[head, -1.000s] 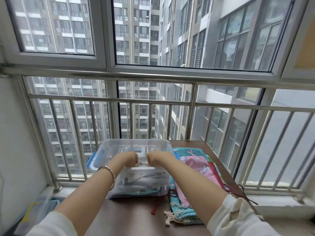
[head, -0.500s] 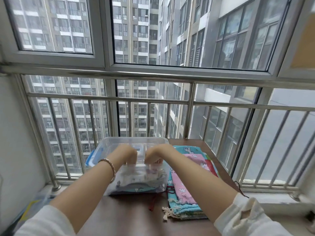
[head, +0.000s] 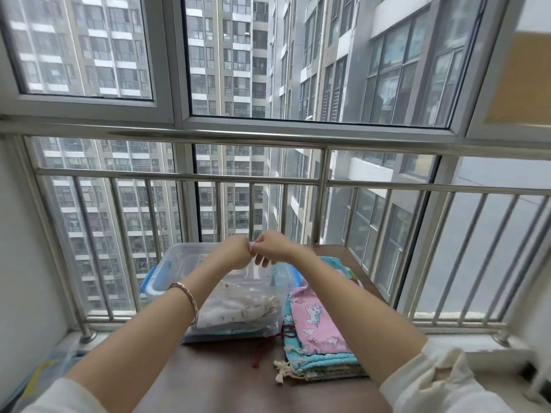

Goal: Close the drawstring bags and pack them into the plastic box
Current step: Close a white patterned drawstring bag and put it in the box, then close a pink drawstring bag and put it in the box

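Bags (head: 238,308) sit in my box (head: 179,253); left hand (head: 234,253) and right hand (head: 275,248) meet curled above, grip unclear; the stack (head: 316,323) likely needs cinching next.

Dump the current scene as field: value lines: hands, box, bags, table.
left hand: fingers curled, apparently pinching the top edge of the clear bag; blurred
right hand: same pinch, touching the left hand
clear bag: on the table, in front of the plastic box; white drawstring bags inside
plastic box: clear, blue latches, no lid on; contents cannot be told
bag stack: right of the clear bag; pink unicorn bag on top, teal beneath
bracelet: left wrist
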Tool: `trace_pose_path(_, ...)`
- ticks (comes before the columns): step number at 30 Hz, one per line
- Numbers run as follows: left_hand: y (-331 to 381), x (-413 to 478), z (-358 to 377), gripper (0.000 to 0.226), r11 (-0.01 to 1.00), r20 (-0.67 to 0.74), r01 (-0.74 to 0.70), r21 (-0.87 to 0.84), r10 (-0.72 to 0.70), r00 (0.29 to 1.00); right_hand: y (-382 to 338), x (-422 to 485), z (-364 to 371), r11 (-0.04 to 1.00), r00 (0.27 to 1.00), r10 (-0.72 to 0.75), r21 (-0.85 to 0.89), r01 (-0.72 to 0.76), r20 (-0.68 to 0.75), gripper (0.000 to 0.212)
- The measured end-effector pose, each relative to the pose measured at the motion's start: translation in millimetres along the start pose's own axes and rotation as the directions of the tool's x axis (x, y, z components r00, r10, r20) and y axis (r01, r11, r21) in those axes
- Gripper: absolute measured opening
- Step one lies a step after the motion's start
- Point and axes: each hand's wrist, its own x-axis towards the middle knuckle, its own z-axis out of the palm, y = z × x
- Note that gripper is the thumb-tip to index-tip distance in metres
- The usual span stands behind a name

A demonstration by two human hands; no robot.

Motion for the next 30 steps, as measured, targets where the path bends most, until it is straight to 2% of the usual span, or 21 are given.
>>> trace_pose_path(2,26.5,-1.4,0.1,0.022,0.998,-0.074,-0.065,-0.025,0.064,0.995,7.5,-17.3,-20.3,0.999,0.993,-0.044,0.005,0.044,-0.107,0.030)
trace_pose_path(4,56.1,-6.2,5.4,0.022,0.993,-0.091,-0.118,-0.024,0.115,0.989,23.7,-36.8,-34.8,0.999,0.984,-0.039,0.007,0.041,-0.175,0.029)
trace_pose_path(7,98.0,-14.8,19.1,0.020,0.980,-0.070,-0.201,-0.002,0.200,0.977,61.3,-62.0,-48.6,0.999,0.975,0.029,0.025,-0.024,-0.222,0.027)
trace_pose_path(9,122.0,-23.0,32.7,0.026,0.968,-0.063,-0.250,0.009,0.250,0.966,87.9,-78.0,-53.6,0.996,0.966,0.083,0.040,-0.076,-0.245,0.029)
trace_pose_path(12,147.7,-32.8,61.5,0.013,0.947,-0.016,-0.318,0.033,0.319,0.948,122.2,-100.7,-52.7,0.986,0.954,0.164,0.047,-0.158,-0.252,0.032)
trace_pose_path(15,160.6,-45.2,96.4,0.019,0.911,0.163,-0.347,0.222,0.316,0.935,156.1,-123.3,-39.4,0.951,0.953,0.271,-0.114,-0.287,-0.134,0.020)
trace_pose_path(18,158.1,-56.4,125.9,0.034,0.806,0.393,-0.377,0.456,0.198,0.898,186.9,-140.1,-19.2,0.876,0.937,0.345,-0.341,-0.340,-0.049,0.028)
trace_pose_path(20,154.3,-61.5,135.3,0.042,0.772,0.448,-0.379,0.511,0.137,0.884,198.2,-149.6,-5.1,0.841,0.932,0.362,-0.422,-0.338,-0.025,0.029)
trace_pose_path(23,146.3,-62.1,140.8,0.044,0.774,0.416,-0.383,0.504,0.171,0.893,204.5,-156.1,8.6,0.818,0.943,0.327,-0.483,-0.314,-0.060,0.035)
trace_pose_path(26,139.3,-64.6,139.1,0.033,0.793,0.350,-0.389,0.469,0.238,0.906,207.1,-156.6,12.2,0.818,0.946,0.316,-0.484,-0.309,-0.069,0.042)
trace_pose_path(28,139.0,-65.5,134.2,0.028,0.832,0.282,-0.377,0.407,0.278,0.918,208.0,-154.6,11.2,0.825,0.948,0.302,-0.470,-0.313,-0.102,0.034)
trace_pose_path(30,142.9,-65.1,123.6,0.020,0.878,0.174,-0.349,0.327,0.307,0.936,206.2,-152.5,6.0,0.824,0.938,0.258,-0.453,-0.340,-0.234,0.025)
